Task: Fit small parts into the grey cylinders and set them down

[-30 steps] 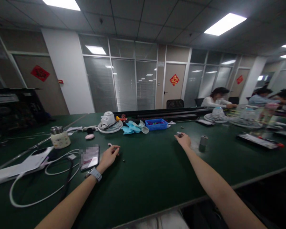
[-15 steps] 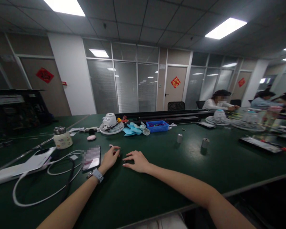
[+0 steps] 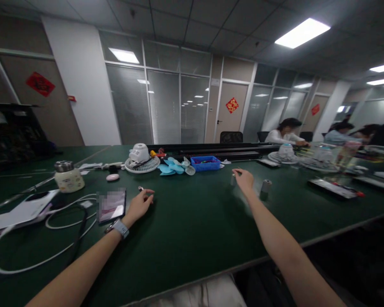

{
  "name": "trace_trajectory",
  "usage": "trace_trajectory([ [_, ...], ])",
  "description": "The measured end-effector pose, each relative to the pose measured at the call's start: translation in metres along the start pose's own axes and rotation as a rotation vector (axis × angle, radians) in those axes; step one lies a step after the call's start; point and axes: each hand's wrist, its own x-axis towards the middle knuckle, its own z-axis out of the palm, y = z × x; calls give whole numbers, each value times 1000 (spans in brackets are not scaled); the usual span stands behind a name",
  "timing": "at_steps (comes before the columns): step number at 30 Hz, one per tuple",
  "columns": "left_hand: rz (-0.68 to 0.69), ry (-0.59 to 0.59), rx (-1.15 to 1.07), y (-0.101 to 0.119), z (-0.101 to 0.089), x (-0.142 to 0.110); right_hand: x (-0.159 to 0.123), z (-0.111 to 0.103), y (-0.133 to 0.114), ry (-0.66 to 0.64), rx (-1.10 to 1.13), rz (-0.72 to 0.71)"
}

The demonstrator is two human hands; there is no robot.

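Observation:
My right hand (image 3: pixel 244 181) is at the right of the table with thumb and fingertips pinched together. Its fingertips are at the top of a small silver metal cylinder (image 3: pixel 233 179); whatever they hold is too small to make out. A larger silver cylinder (image 3: pixel 266 186) stands upright to the right of that hand. My left hand (image 3: pixel 140 205) rests on the table at left, fingers loosely bent and apart. Just behind its knuckles shows a tiny pale-and-dark piece (image 3: pixel 141 188); I cannot tell whether the hand touches it. A phone (image 3: pixel 117 207) lies beside my left wrist.
Behind my hands are a white fan part (image 3: pixel 140 157), light-blue fan blades (image 3: pixel 173 167) and a blue tray (image 3: pixel 206 163) of small parts. A cream jar (image 3: pixel 69 179) and white cable (image 3: pixel 22 269) are at left. A person (image 3: pixel 283 134) sits across the table.
My right hand went from the small cylinder to a tiny dark piece near my left hand, then back to the cylinder. That piece no longer shows on the table. My left hand stayed nearly still.

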Motion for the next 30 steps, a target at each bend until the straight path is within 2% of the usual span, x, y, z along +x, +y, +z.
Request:
trace_trajectory([
  [2,0,1,6,-1,0,0,4,4,21,-49,-41,56],
  [5,-2,-2,12,0,0,0,2,13,30,-68,-24,76],
  [9,-4,3,18,3,-2,-2,2,16,26,-55,-16,90],
  [17,-5,-12,20,0,-1,-1,-1,4,10,-120,-165,125],
  [22,6,-12,17,-2,0,-1,0,5,5,-146,-237,82],
  [26,-1,-17,26,-2,1,-1,-2,19,20,-160,-142,66],
  [30,-6,-26,24,0,1,-1,-1,29,40,-198,-37,111],
])
